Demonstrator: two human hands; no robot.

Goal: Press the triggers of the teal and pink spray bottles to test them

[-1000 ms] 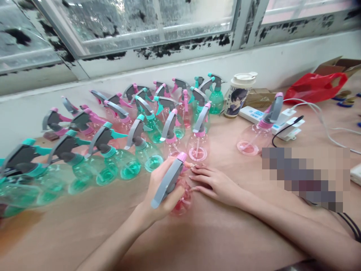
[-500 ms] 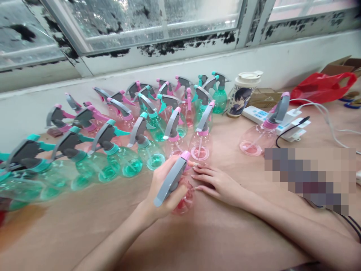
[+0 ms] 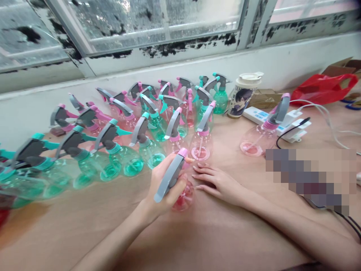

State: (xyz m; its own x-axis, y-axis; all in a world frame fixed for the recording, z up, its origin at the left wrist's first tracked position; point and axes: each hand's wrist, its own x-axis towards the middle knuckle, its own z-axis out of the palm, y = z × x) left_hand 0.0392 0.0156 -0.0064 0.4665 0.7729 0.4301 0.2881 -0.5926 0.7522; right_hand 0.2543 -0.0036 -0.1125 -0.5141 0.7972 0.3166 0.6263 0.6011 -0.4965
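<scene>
Compared with a second ago, the head view is swinging slightly leftward, so the bottles on the table are sitting farther right in it. The left hand (image 3: 162, 182) is moving the gray sprayer head (image 3: 170, 177) of its pink spray bottle (image 3: 184, 200) a little up and left against the bottles behind, and its fingertip is drawing slightly away from those of the right hand (image 3: 218, 183). At the lower left edge, more of a blurred red object (image 3: 3, 218) is showing; at the right edge, the blue-and-tan objects (image 3: 353, 107) are being cut off more.
</scene>
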